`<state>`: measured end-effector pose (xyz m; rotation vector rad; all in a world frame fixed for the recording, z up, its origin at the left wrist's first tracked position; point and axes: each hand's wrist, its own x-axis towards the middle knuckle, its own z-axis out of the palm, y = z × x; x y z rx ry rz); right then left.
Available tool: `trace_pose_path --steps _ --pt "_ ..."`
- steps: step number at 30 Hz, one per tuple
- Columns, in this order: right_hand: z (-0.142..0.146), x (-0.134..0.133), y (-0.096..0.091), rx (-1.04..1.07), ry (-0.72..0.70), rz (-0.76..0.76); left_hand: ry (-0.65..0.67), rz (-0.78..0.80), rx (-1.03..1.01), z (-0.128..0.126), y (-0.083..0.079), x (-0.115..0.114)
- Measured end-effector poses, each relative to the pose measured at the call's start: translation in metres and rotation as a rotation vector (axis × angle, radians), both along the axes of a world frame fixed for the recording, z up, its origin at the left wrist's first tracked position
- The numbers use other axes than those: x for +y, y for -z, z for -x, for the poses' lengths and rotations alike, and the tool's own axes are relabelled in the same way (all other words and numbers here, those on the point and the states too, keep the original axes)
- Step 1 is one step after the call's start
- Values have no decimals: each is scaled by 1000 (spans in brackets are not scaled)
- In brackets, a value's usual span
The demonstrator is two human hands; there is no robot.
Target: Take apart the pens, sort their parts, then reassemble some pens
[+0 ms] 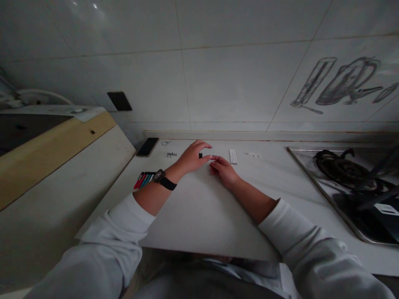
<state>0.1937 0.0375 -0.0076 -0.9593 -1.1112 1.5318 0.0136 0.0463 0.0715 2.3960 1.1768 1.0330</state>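
My left hand (193, 156) is over the back of the white counter (199, 216), its thumb and forefinger spread apart. Small black pieces (200, 155) show between them. The left thumb tip meets the fingertips of my right hand (225, 171), whose fingers are curled in a pinch; whatever they hold is too small to make out. A thin dark piece (213, 155) shows just behind the right fingers. By my left wrist lies a row of coloured pen-like sticks (144, 180), partly hidden by the forearm. White sticks (233, 157) lie side by side right of my right hand.
Small dark metal parts (171, 155), a thin ring (165, 143) and a phone (147, 147) lie at the back left. Tiny white pieces (254, 155) lie to the right. A gas stove (346, 170) borders the right side, a large white box-like unit (71, 182) the left.
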Motion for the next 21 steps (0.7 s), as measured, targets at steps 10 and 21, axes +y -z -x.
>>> trace_pose_path --steps 10,21 --pt "-17 -20 -13 -99 -52 49 14 409 -456 -9 51 -49" --pt "-26 -27 -7 -256 -185 -60 16 696 -502 8 66 -45"
